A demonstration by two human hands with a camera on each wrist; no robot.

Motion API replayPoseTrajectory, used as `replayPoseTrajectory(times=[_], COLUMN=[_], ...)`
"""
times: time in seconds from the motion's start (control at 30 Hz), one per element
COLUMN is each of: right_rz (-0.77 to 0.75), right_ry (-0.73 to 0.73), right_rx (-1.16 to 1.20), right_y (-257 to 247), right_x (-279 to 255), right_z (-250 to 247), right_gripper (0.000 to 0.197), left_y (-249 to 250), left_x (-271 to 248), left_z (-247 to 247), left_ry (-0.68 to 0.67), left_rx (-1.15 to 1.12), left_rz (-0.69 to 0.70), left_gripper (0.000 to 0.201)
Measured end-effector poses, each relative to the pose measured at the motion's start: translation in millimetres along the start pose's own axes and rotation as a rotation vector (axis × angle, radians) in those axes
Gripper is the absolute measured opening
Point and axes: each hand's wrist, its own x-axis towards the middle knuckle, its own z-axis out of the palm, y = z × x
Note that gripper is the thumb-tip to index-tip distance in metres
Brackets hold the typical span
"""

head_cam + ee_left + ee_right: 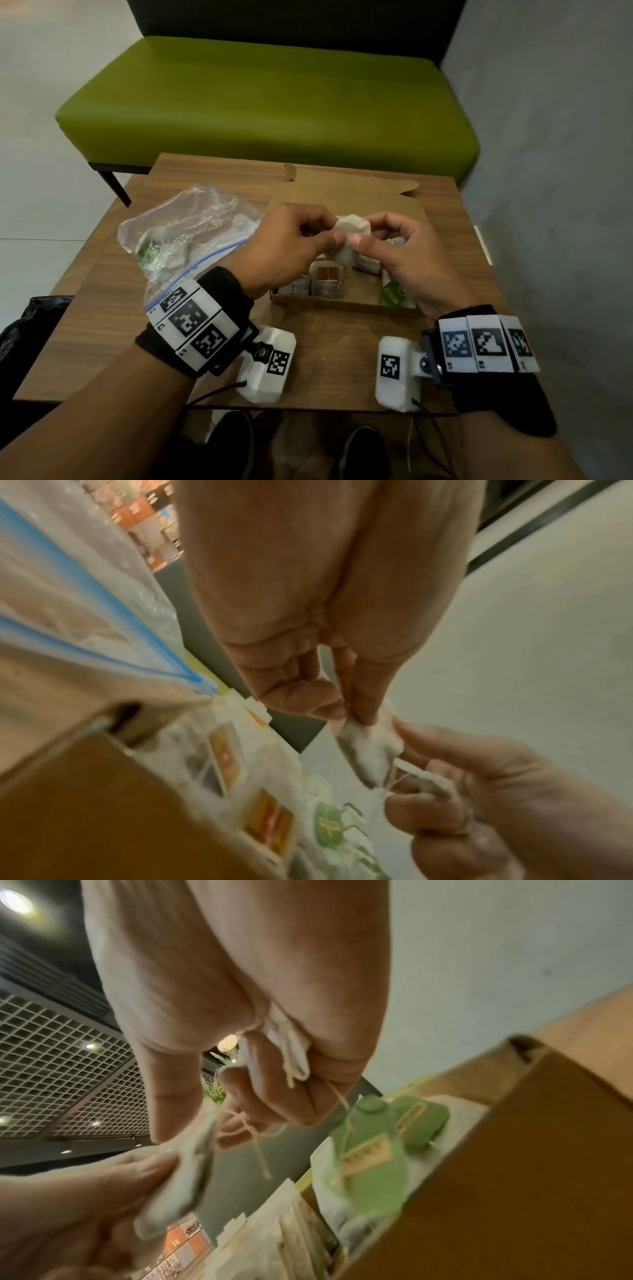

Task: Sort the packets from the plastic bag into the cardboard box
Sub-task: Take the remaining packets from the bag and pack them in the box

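Both hands hold one white tea bag packet [349,236] above the open cardboard box [346,303]. My left hand [325,233] pinches its left side between thumb and forefinger; my right hand [363,236] pinches its right side. In the left wrist view the left hand [346,718] nips the packet [368,746] at its top. In the right wrist view the right hand [192,1131] grips the packet [178,1185], with its string and paper tag [291,1053] tucked in the curled fingers. The box holds several packets, orange-labelled [329,275] and green [394,294]. The clear plastic bag [181,233] lies left of the box.
The box and bag sit on a small wooden table [109,329]. A green bench [267,102] stands beyond it, a grey wall [555,154] to the right. A black bag [20,329] sits at the table's left edge. My shoes [233,442] show below.
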Motion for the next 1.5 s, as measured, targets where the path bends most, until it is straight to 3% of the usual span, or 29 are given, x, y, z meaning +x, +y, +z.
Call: replayPoseTrajectory(times=[0.13, 0.27, 0.47, 0.63, 0.83, 1.1, 1.3, 1.5], right_rz=[-0.036, -0.037, 0.025, 0.023, 0.029, 0.066, 0.176, 0.121], right_ry=[-0.020, 0.059, 0.177, 0.007, -0.133, -0.051, 0.001, -0.102], right_rx=[-0.033, 0.044, 0.101, 0.012, -0.055, -0.070, 0.056, -0.012], right_y=[1, 2, 8, 3, 1, 2, 7, 8], right_x=[-6, -14, -15, -19, -23, -21, -21, -20], right_z=[-8, -15, -25, -16, -21, -24, -36, -23], right_gripper=[0.012, 0.013, 0.021, 0.019, 0.019, 0.019, 0.019, 0.021], left_y=[6, 12, 17, 19, 15, 9, 6, 9], left_x=[-1, -1, -1, 8, 15, 14, 18, 15], left_z=[6, 7, 8, 15, 17, 17, 1, 3], left_ry=[0.012, 0.021, -0.091, 0.000, 0.133, 0.209, 0.361, 0.350], left_rx=[-0.080, -0.154, -0.308, -0.530, -0.398, -0.154, -0.253, -0.256], left_rz=[-0.005, -0.037, -0.084, -0.134, -0.088, -0.040, -0.065, -0.057], left_gripper=[0.008, 0.018, 0.020, 0.013, 0.013, 0.013, 0.014, 0.016])
